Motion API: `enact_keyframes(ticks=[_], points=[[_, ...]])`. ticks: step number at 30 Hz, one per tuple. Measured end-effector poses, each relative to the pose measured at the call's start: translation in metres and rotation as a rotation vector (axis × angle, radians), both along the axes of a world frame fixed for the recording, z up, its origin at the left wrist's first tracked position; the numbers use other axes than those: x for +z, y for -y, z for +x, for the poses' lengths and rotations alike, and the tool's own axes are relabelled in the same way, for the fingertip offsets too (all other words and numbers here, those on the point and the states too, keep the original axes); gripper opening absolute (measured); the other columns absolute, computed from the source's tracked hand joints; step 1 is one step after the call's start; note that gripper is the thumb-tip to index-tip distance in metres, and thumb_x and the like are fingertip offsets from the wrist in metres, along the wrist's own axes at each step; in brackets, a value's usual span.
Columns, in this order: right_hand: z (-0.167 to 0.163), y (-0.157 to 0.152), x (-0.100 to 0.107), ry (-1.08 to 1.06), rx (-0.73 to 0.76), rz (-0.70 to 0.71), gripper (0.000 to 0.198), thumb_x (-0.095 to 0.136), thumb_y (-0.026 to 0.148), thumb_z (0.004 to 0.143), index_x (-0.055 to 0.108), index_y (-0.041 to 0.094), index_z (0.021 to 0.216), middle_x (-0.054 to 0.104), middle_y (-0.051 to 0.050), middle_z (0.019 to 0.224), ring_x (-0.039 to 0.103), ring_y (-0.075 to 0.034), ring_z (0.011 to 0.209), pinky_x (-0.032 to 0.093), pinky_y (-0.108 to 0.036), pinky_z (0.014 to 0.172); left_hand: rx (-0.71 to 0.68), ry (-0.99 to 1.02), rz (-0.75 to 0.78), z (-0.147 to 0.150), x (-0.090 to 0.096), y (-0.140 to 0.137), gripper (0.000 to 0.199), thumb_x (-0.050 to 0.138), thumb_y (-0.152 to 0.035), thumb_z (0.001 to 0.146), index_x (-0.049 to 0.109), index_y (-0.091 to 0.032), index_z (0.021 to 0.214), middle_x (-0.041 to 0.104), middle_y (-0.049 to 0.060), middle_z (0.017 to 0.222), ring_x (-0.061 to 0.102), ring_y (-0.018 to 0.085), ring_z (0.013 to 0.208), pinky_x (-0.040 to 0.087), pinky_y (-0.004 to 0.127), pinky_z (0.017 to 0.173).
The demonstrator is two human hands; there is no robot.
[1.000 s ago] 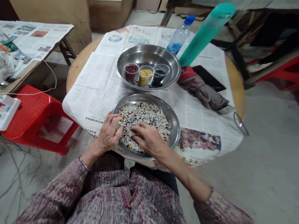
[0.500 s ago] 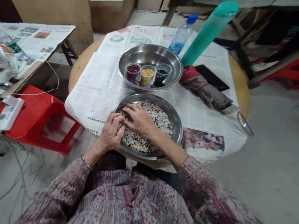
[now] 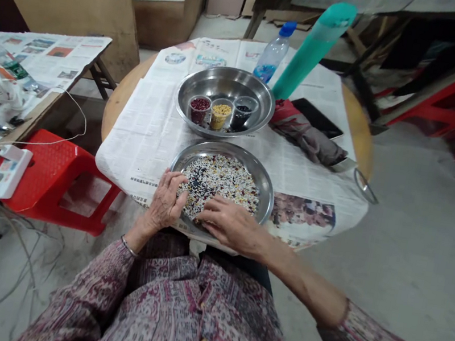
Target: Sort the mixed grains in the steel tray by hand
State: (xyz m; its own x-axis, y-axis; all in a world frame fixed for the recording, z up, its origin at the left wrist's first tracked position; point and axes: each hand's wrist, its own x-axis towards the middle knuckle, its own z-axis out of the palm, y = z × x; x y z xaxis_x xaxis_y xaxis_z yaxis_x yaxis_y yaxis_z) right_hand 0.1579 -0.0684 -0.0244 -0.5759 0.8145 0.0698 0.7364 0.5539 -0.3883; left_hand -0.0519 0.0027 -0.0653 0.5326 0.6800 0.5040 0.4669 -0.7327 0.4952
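In front of me, a shallow steel basin (image 3: 268, 191) holds a spread layer of mixed white, black, yellow and red grains (image 3: 226, 179). My left hand (image 3: 165, 201) rests on its left rim, thumb apart from the other fingers, no grain visible in it. Over the near side of the basin, my right hand (image 3: 230, 223) reaches down with bent, parted fingers touching the grains. Its fingertips are partly hidden. Behind stands a larger steel basin (image 3: 261, 92) with clear cups of dark red beans (image 3: 199, 109), yellow grains (image 3: 220, 116) and black beans (image 3: 241, 114).
Newspaper (image 3: 136, 144) covers the round table. A water bottle (image 3: 273, 54), a tall green container (image 3: 312, 54), a black tablet-like object (image 3: 317, 117) and a folded cloth (image 3: 308, 137) lie toward the back right. At left, a red stool (image 3: 65, 185) carries a power strip (image 3: 8, 176).
My right hand has drawn back from the far left of the grains to the near side of the basin, uncovering dark basin floor. My left hand stays at the left rim.
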Motion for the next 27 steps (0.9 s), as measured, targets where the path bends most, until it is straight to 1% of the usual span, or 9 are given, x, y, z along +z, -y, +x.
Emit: enact_keyframes(ticks=[2,8,11,13,15,19,23,25,27], points=[[-0.004,-0.006,-0.003,0.077,-0.017,0.023,0.02,0.053,0.019,0.095,0.072,0.022,0.095,0.067,-0.008,0.095,0.056,-0.022,0.093,0.046,-0.035,0.08,-0.003,-0.003,0.006,0.0,0.001,0.0,0.019,0.04,-0.019,0.096,0.047,-0.02,0.114,0.058,0.009,0.114,0.053,0.022,0.118,0.031,0.052,0.121],[0.028,-0.048,-0.011,0.101,-0.453,0.11,0.026,0.049,0.02,0.096,0.073,0.019,0.105,0.065,-0.013,0.106,0.053,-0.027,0.105,0.047,-0.041,0.089,-0.001,-0.023,-0.004,-0.001,0.002,0.0,0.019,0.039,-0.019,0.097,0.047,-0.02,0.113,0.058,0.008,0.115,0.053,0.021,0.12,0.029,0.051,0.123],[0.026,-0.064,-0.011,0.075,-0.56,0.131,0.03,0.054,0.029,0.094,0.069,0.018,0.118,0.063,-0.015,0.115,0.051,-0.032,0.112,0.047,-0.045,0.093,-0.011,-0.005,0.003,-0.001,0.002,-0.001,0.018,0.039,-0.019,0.097,0.048,-0.02,0.113,0.059,0.008,0.113,0.053,0.021,0.118,0.03,0.051,0.122],[0.014,-0.073,-0.011,0.066,-0.541,0.133,0.038,0.059,0.034,0.09,0.065,0.018,0.125,0.06,-0.016,0.123,0.049,-0.034,0.115,0.047,-0.048,0.092,-0.012,-0.006,0.007,-0.001,0.003,-0.001,0.018,0.039,-0.019,0.097,0.048,-0.02,0.113,0.059,0.008,0.113,0.053,0.021,0.117,0.03,0.051,0.122],[0.0,-0.08,-0.011,0.056,-0.481,0.112,0.037,0.061,0.028,0.087,0.066,0.018,0.123,0.06,-0.016,0.123,0.05,-0.033,0.114,0.047,-0.046,0.092,-0.011,-0.012,0.009,0.0,0.003,-0.001,0.018,0.039,-0.018,0.097,0.048,-0.02,0.112,0.059,0.008,0.112,0.053,0.021,0.117,0.03,0.051,0.122],[-0.012,-0.084,-0.009,-0.005,-0.416,-0.029,0.026,0.051,0.007,0.082,0.071,0.016,0.094,0.067,-0.01,0.097,0.058,-0.021,0.091,0.046,-0.034,0.083,-0.01,-0.021,0.009,0.0,0.003,-0.001,0.018,0.039,-0.018,0.096,0.048,-0.02,0.112,0.059,0.008,0.112,0.054,0.021,0.117,0.03,0.05,0.122],[-0.015,-0.061,-0.007,-0.17,-0.337,-0.178,0.024,0.053,0.003,0.078,0.072,0.018,0.08,0.067,-0.004,0.081,0.059,-0.016,0.077,0.045,-0.029,0.076,-0.012,0.001,0.019,-0.001,0.001,-0.002,0.018,0.04,-0.018,0.097,0.048,-0.019,0.113,0.058,0.008,0.113,0.053,0.021,0.117,0.03,0.05,0.122],[-0.02,-0.044,-0.009,-0.233,-0.241,-0.158,0.024,0.054,0.005,0.081,0.073,0.018,0.086,0.069,-0.004,0.086,0.06,-0.016,0.08,0.046,-0.03,0.077,-0.012,0.011,0.017,0.0,0.0,-0.002,0.019,0.041,-0.018,0.097,0.049,-0.019,0.114,0.058,0.008,0.114,0.053,0.021,0.118,0.03,0.05,0.122],[-0.026,-0.029,-0.012,-0.236,-0.136,-0.079,0.021,0.056,0.009,0.085,0.073,0.019,0.092,0.069,-0.006,0.094,0.06,-0.018,0.087,0.048,-0.032,0.082,-0.011,0.013,0.018,0.0,0.0,-0.001,0.019,0.04,-0.019,0.097,0.049,-0.019,0.114,0.058,0.008,0.114,0.053,0.021,0.119,0.03,0.05,0.122]])
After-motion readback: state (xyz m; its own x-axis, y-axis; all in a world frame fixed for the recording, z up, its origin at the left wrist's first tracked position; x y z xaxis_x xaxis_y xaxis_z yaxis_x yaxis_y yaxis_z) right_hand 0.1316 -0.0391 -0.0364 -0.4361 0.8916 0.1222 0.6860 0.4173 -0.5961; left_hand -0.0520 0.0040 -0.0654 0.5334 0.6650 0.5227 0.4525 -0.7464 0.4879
